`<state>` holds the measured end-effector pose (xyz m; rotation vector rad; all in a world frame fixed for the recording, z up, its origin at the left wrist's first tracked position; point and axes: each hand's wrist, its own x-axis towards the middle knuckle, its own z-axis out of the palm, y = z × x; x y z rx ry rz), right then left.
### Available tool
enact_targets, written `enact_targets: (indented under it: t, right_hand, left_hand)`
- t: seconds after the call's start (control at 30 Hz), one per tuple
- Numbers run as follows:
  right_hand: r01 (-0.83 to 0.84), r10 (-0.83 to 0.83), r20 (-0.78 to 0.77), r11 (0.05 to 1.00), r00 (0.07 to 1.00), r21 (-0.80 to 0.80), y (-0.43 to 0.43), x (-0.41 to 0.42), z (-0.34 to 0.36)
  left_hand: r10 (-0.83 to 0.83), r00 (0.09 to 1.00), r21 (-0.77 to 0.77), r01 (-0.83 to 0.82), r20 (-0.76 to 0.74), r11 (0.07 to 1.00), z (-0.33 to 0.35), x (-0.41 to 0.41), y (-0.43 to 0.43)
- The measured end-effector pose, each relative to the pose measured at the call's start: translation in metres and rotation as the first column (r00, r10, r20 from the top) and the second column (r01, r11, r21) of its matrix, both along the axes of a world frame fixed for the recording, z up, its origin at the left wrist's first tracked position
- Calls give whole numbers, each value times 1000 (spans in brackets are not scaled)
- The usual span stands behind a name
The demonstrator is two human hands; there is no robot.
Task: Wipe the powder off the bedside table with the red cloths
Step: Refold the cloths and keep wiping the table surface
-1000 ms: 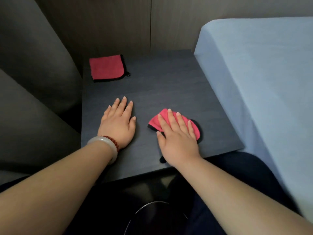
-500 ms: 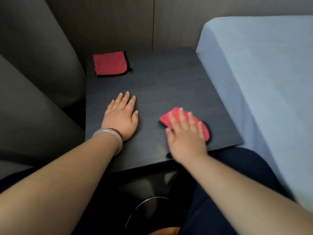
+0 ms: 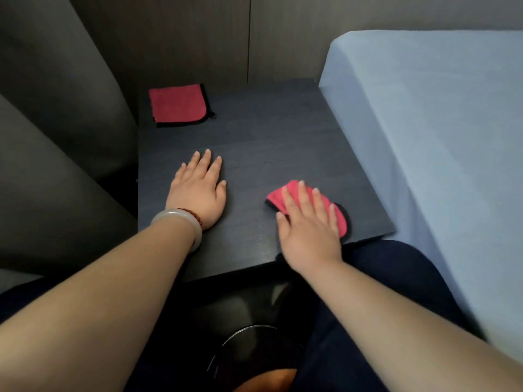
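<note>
No text, label, brand, number or sign can be read. The small dark tag point(image 3: 212, 116) at the corner of the folded red cloth with black edging point(image 3: 177, 104), far left on the dark wooden bedside table point(image 3: 268, 142), is too small to make out.

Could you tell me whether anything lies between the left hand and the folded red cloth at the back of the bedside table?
Nothing visible does. Only the bare dark top of the bedside table lies between the left hand, which rests flat on it, and the folded red cloth at the far left corner.
</note>
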<state>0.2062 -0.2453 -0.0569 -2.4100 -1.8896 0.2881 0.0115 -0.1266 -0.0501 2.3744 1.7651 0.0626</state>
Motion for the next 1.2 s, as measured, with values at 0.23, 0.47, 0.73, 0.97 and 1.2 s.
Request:
enact_targets:
  t: [0.23, 0.47, 0.73, 0.97, 1.2]
  right_hand:
    - [327, -327, -8, 944, 945, -38, 18, 9, 6]
    - [120, -120, 15, 991, 993, -52, 9, 21, 5]
    - [175, -175, -18, 985, 984, -13, 7, -18, 7]
    - [300, -300, 20, 950, 954, -85, 28, 61, 5]
    - [214, -215, -7, 976, 977, -42, 17, -6, 4]
  left_hand:
    - [-1, 1000, -5, 1, 7, 1000, 0, 0, 0]
    - [-6, 1000, 0, 6, 2, 1000, -2, -1, 0]
    - [4, 1000, 1, -4, 2, 1000, -1, 0, 1]
    - [-17, 1000, 17, 17, 14, 1000, -5, -2, 2]
    - [-9, 999, 25, 8, 50, 1000, -6, -3, 2]
